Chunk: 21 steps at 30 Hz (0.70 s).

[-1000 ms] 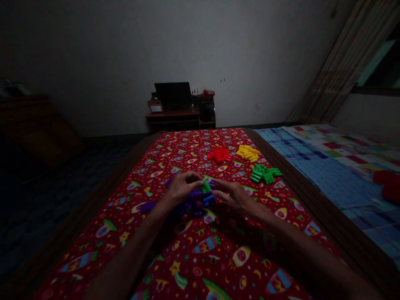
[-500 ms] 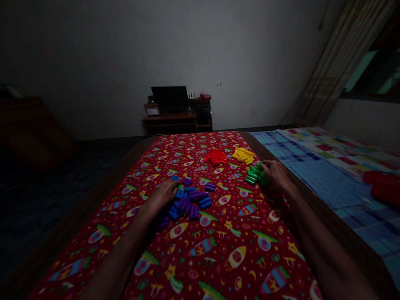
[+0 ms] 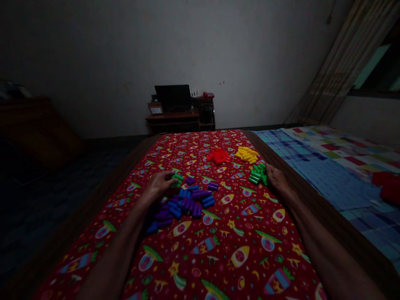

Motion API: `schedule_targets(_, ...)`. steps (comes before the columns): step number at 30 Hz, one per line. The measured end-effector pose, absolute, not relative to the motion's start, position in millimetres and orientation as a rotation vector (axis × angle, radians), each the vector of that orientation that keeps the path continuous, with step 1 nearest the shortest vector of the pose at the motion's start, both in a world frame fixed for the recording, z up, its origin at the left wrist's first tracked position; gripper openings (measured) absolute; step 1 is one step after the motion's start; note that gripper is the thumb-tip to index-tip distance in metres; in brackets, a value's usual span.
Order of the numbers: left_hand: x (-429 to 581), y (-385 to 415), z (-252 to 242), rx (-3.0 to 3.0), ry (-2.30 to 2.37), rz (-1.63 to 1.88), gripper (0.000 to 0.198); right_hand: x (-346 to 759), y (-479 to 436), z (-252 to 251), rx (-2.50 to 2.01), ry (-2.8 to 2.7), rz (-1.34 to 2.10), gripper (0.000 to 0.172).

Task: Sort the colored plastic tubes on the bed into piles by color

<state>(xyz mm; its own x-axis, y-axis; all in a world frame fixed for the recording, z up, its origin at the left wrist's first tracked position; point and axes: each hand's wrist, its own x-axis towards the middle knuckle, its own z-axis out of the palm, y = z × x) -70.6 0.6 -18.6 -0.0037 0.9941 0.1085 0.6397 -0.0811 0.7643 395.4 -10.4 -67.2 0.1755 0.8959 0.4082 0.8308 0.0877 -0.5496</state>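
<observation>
Small green plastic tube pieces (image 3: 177,178) are pinched in the fingers of my left hand (image 3: 158,183), just above the far left edge of a mixed pile. That pile holds blue tube pieces (image 3: 207,201) and purple tube pieces (image 3: 200,194), lying loosely on the red patterned cloth (image 3: 215,250). My right hand (image 3: 276,178) rests at the right side of a green pile (image 3: 258,173), its fingers stretched out against the pieces. Part of those fingers is hard to see in the dim light.
A red pile (image 3: 218,156) and a yellow pile (image 3: 246,154) lie farther back on the cloth. Beyond the table stands a desk (image 3: 173,117) with a monitor (image 3: 173,98). To the right is a bed with a blue checked cover (image 3: 331,179).
My left hand has lifted and shifted back from the mixed pile, with green pieces now showing in its fingers. My right hand has moved slightly to the green pile's right side.
</observation>
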Motion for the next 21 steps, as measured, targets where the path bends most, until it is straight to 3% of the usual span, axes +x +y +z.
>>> schedule_targets(10, -41.7, -12.8, -12.7, 1.598, 1.323, 1.022, 0.056, 362.7, -11.7, -35.7, -1.590, -1.564, 0.002, 0.056)
schedule_targets(13, -11.1, -27.7, -8.8, 1.656, 1.207, 1.050, 0.051, 322.9, -32.4, -11.2, -1.442, -1.587, 0.162, 0.048)
schedule_targets(17, 27.7, -56.2, -5.2, 1.860, 1.180, 1.006, 0.032, 253.5, -69.9, -1.4, -1.029, -2.055, 0.525, 0.036)
schedule_targets(21, 40.5, -71.3, -2.2, 1.960, 1.128, 0.956, 0.027, 239.6, -74.3, -8.3, -0.998, -2.157, 0.455, 0.028)
